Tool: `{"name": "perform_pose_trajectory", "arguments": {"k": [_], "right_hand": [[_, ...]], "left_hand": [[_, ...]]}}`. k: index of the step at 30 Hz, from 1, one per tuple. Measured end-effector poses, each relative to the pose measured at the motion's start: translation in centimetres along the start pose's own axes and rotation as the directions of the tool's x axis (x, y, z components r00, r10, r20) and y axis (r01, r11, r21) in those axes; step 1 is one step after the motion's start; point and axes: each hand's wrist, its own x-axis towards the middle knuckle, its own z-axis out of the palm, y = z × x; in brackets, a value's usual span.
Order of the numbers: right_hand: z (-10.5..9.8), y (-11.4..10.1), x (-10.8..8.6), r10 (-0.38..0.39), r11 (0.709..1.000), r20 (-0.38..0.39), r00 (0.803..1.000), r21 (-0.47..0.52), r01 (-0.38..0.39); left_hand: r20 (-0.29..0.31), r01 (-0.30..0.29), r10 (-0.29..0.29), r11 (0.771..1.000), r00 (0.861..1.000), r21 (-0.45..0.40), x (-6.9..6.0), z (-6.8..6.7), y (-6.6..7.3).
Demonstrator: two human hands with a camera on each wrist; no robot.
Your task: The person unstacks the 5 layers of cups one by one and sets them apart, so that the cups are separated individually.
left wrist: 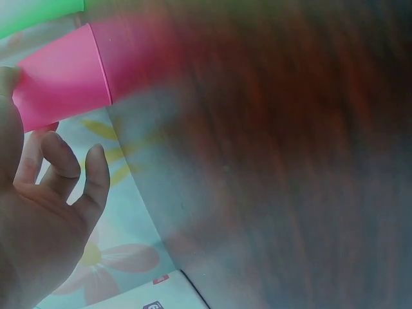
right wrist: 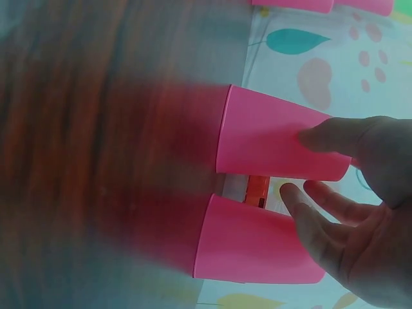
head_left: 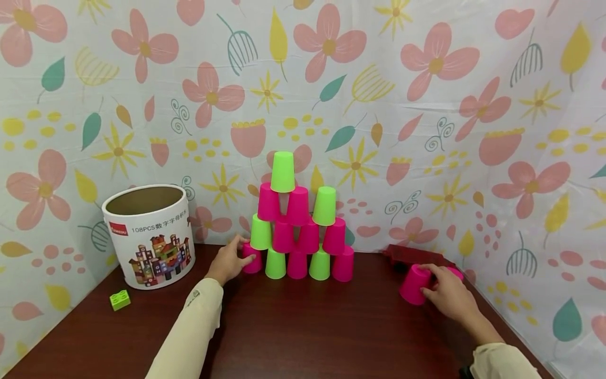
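A stack of upside-down pink and green plastic cups (head_left: 297, 264) rises in rows on the table, with a green cup (head_left: 283, 172) on top at the left side. My left hand (head_left: 229, 261) holds the leftmost bottom pink cup (left wrist: 61, 77) between thumb and forefinger; the other fingers stay off it. Over at the right, my right hand (head_left: 450, 292) grips an upside-down pink cup (head_left: 414, 285), its thumb on the near side and its forefinger hidden behind. Another pink cup (right wrist: 254, 248) stands beside that one, close to the same hand's remaining fingers.
A large white printed bucket (head_left: 151, 237) stands open at the left back, with a lime toy block (head_left: 120, 300) in front. Behind the right-hand cups lies a dark red object (head_left: 416, 256), partly hidden. Patterned cloth borders the dark wooden table (head_left: 303, 326).
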Motion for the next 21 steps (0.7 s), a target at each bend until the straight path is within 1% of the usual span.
{"name": "perform_pose_trajectory", "arguments": {"k": [9, 15, 21], "right_hand": [[0.01, -0.80, 0.20, 0.008, 0.999, -0.051, 0.999, -0.037, -0.009], [0.09, -0.59, 0.14, 0.037, 0.998, -0.050, 0.998, -0.055, -0.040], [0.32, -0.40, 0.15, 0.035, 0.998, -0.051, 0.998, -0.049, -0.037]], "left_hand": [[0.007, 0.001, -0.001, 1.000, 1.000, 0.000, -0.09, -0.03, -0.15], [0.015, 0.000, 0.000, 1.000, 1.000, -0.012, -0.19, 0.10, -0.06], [0.017, -0.006, 0.006, 1.000, 1.000, -0.009, -0.21, 0.06, -0.07]]}}
